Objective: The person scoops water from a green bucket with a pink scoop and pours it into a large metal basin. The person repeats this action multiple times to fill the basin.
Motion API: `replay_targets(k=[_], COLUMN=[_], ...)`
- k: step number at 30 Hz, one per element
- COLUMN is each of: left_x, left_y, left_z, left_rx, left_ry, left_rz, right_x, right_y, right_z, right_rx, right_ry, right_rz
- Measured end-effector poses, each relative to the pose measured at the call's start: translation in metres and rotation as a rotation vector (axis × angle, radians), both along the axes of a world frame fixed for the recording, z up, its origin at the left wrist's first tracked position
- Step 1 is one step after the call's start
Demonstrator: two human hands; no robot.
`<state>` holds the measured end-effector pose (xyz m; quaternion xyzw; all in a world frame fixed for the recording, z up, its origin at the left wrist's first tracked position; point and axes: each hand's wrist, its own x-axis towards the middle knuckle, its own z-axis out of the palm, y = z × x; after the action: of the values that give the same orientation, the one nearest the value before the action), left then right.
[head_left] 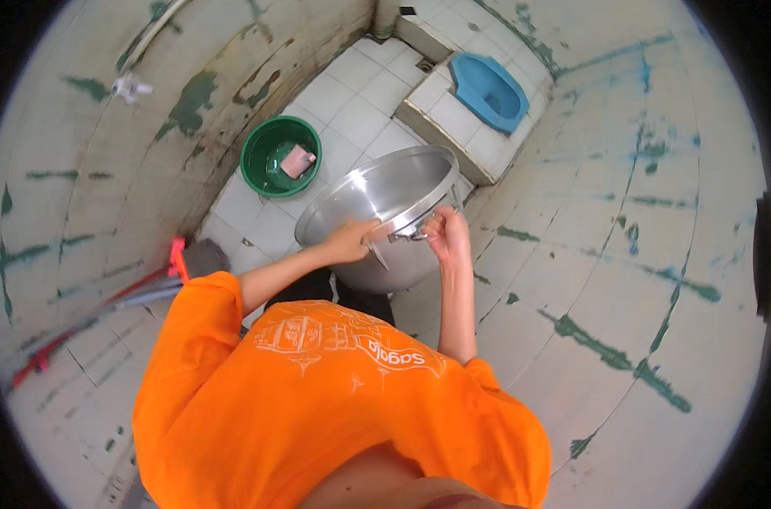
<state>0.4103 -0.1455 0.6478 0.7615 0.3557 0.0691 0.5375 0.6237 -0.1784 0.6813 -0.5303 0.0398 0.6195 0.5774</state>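
Observation:
A large silver metal pot [402, 265] is tilted in front of my body, its wide mouth facing away from me. Its shiny inside shows past the rim. My left hand [350, 242] is closed at the near side of the rim, slightly smeared. At the right of the rim, beside a metal handle fitting [415, 229], my right hand [446, 233] is closed with its fingers curled on the pot. Parts of both hands' grip are hidden by the fingers themselves.
A green bucket [254, 170] with water and a pink dipper [298, 161] stands on the white tiled floor. Beyond, a blue squat toilet [490, 92] sits on a raised tiled step. A tap [131, 87] is on the left wall. Red-handled cleaning tools [178, 259] lean at left.

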Motion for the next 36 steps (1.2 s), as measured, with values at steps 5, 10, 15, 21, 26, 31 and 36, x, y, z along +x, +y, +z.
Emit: replay_targets(k=[5,10,15,21,26,31,36], left_x=[-0.015,-0.078,-0.168,-0.123,-0.068,-0.102,-0.179], left_y=[-0.055,-0.041,-0.057,-0.048,-0.058,-0.071,-0.078], left_z=[-0.044,-0.144,-0.326,-0.236,-0.179,-0.21,-0.253], left_rx=[-0.285,-0.527,-0.637,-1.333,-1.439,-1.544,-1.593], left_ry=[-0.313,-0.48,0.088,-0.184,-0.158,-0.373,-0.722], left_rz=[0.122,0.492,1.068,0.812,0.577,0.723,0.896], right_x=[-0.031,-0.032,-0.021,-0.079,-0.109,-0.112,-0.119], right_y=[0.005,-0.001,0.012,0.008,0.008,0.01,0.002], right_z=[0.015,0.07,0.174,0.324,0.372,0.348,0.318], right_rx=[-0.121,-0.3,-0.339,-0.304,-0.215,-0.23,-0.18], right_ry=[-0.167,-0.407,-0.633,-0.988,-0.977,-1.032,-0.929], right_rz=[0.239,0.515,0.655,0.624,0.753,0.776,0.831])
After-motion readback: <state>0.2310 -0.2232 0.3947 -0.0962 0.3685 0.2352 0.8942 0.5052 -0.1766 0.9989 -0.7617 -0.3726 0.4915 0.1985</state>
